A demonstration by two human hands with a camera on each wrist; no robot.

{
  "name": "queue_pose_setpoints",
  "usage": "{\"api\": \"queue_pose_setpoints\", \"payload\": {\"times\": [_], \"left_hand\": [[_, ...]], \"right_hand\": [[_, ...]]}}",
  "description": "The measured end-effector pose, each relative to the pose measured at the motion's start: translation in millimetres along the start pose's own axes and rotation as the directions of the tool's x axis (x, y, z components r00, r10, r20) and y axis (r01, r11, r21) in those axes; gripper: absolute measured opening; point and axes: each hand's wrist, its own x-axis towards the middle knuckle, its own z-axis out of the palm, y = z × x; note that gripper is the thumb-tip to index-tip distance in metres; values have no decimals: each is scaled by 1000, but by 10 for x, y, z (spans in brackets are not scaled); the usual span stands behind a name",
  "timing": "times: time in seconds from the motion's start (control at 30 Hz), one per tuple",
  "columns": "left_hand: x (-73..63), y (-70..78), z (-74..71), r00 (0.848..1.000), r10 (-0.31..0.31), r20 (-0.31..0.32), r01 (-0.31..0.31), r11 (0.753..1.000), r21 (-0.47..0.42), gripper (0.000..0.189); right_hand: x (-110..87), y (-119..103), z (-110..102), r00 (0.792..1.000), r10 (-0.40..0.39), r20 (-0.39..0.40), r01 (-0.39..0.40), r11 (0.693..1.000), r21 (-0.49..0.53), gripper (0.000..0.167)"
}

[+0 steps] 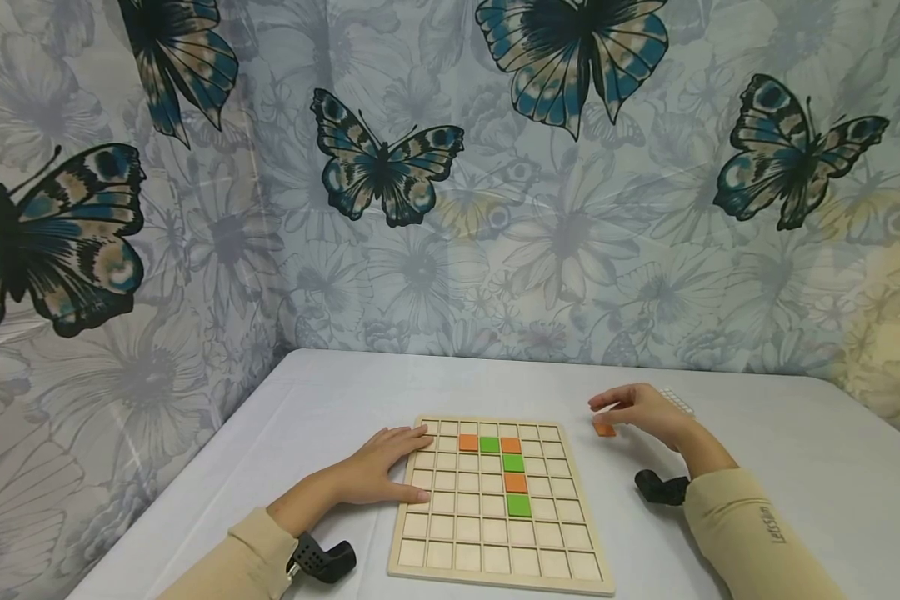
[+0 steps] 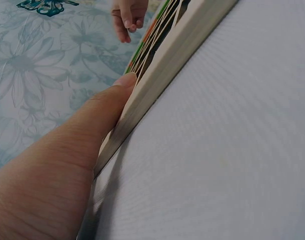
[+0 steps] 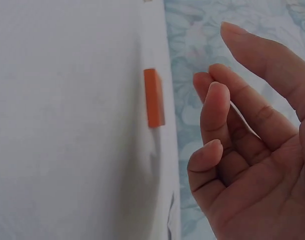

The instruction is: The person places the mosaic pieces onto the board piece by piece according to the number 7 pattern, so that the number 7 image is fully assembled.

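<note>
A wooden grid board (image 1: 457, 554) lies on the table, with orange and green square tiles in several of its cells. They run along an upper row and down one column, colours alternating. My left hand (image 1: 378, 468) rests on the board's left edge, fingers spread; in the left wrist view the thumb (image 2: 105, 107) touches the board's side (image 2: 157, 82). To the right of the board, my right hand (image 1: 648, 414) hovers over a loose orange tile (image 1: 605, 430). In the right wrist view its fingers are loosely bent and hold nothing, apart from the orange tile (image 3: 153, 98).
Behind the right hand, a small white gridded object (image 1: 677, 402) lies on the white tablecloth (image 1: 345, 383), partly hidden. A butterfly-printed cloth (image 1: 420, 283) hangs along the back and left of the table. Black wrist devices (image 1: 326, 560) are on both wrists.
</note>
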Motion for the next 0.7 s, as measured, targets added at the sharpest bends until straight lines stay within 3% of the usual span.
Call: {"api": "queue_pose_setpoints", "payload": {"times": [0.3, 0.7], "left_hand": [[4, -5, 7, 1000, 11, -1, -11, 1000, -4, 83], [-3, -6, -2, 1000, 14, -9, -14, 1000, -5, 83]], "right_hand": [[-21, 160, -22, 999, 29, -36, -30, 999, -24, 48], [-12, 243, 18, 998, -4, -60, 0, 998, -64, 39]]}}
